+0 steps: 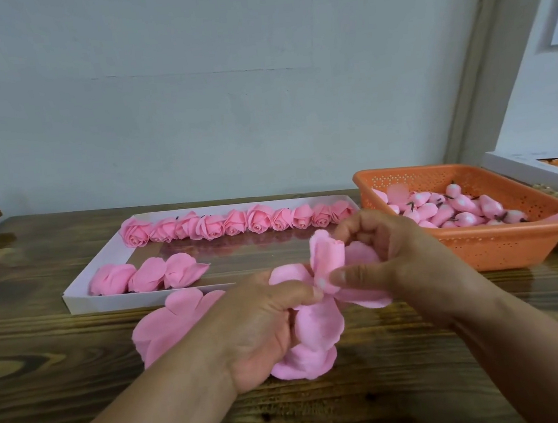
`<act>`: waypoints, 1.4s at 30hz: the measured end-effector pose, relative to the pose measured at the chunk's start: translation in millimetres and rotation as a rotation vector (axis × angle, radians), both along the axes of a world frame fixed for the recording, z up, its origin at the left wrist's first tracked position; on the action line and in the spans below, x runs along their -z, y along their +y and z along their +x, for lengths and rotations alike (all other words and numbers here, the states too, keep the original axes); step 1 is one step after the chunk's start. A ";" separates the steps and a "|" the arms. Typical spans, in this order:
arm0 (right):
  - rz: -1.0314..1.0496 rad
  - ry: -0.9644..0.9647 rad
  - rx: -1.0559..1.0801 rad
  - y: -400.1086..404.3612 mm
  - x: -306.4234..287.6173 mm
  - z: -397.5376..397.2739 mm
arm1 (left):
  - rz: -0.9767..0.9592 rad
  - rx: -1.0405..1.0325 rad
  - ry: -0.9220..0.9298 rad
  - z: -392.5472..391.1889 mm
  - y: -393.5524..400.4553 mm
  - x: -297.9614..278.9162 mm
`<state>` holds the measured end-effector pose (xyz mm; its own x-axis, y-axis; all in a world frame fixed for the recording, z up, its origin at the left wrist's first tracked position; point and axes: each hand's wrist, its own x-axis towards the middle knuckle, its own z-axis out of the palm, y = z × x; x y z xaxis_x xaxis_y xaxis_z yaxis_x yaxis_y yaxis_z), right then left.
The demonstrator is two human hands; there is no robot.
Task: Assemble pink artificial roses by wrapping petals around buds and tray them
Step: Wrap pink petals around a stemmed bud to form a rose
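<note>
Pink rose in assembly, held in both hands above a wooden table (60, 337).

Left hand (265, 326) grips the spread petals (318, 321) at their centre; right hand (389, 255) pinches one raised petal (327, 258) between thumb and fingers. Loose petal sheet (168, 322) lies under the left wrist. White tray (82, 283) behind holds a row of finished roses (237, 222); orange basket (498, 243), right, holds buds (459, 207).

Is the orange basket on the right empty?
No, the orange basket holds a heap of pink buds with dark stems, lying to the right of the white tray.
</note>
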<state>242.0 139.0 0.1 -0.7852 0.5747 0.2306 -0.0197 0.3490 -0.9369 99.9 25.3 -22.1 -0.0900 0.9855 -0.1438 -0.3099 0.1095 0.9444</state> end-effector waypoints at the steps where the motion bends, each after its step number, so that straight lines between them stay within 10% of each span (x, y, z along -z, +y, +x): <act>1: -0.020 0.007 -0.027 0.4 0.4 -0.3 | 0.000 -0.005 -0.002 -0.2 0.4 1.1; 12: 0.317 -0.043 -0.059 -4.0 -4.5 3.4 | -0.072 -0.115 -0.005 5.2 -3.6 1.7; 42: 0.317 -0.255 -0.137 -5.7 -13.7 6.5 | -0.054 -0.220 -0.001 21.2 -15.1 6.7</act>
<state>248.5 133.3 13.8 -0.9042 0.3929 0.1674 0.1325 0.6308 -0.7646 121.2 10.2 -28.8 -0.3017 0.9330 -0.1963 -0.3329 0.0898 0.9387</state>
